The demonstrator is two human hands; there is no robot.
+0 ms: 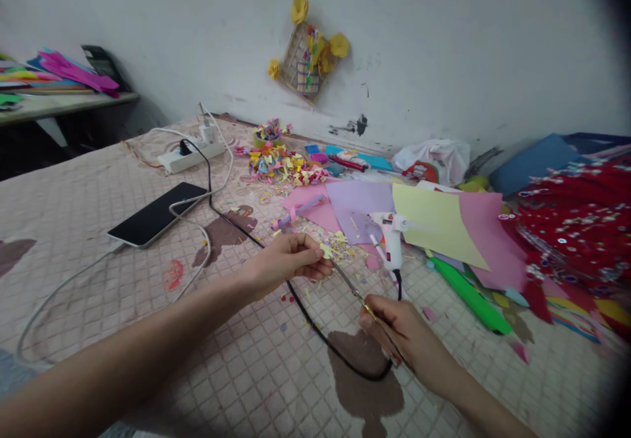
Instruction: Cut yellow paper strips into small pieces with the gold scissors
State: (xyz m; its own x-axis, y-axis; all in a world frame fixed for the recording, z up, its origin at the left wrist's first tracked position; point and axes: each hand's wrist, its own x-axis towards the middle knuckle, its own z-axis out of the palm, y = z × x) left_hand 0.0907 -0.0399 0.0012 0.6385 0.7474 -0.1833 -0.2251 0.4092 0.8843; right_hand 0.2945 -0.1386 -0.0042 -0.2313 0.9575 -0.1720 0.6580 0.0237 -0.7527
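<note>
Left fingers [309,255] are pinching yellow paper [326,250], right fingers [379,306] gripping scissors [355,291]; many bits [279,162] are lying cut, large sheets [434,218] remaining.

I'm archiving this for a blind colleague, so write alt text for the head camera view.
The right hand holds what look like gold-handled scissors, tips at the left hand, which pinches a pale yellow scrap. Beyond lie coloured paper sheets, a white glue gun and a heap of paper clippings on a quilted table cover. A black-screened device lies left.
</note>
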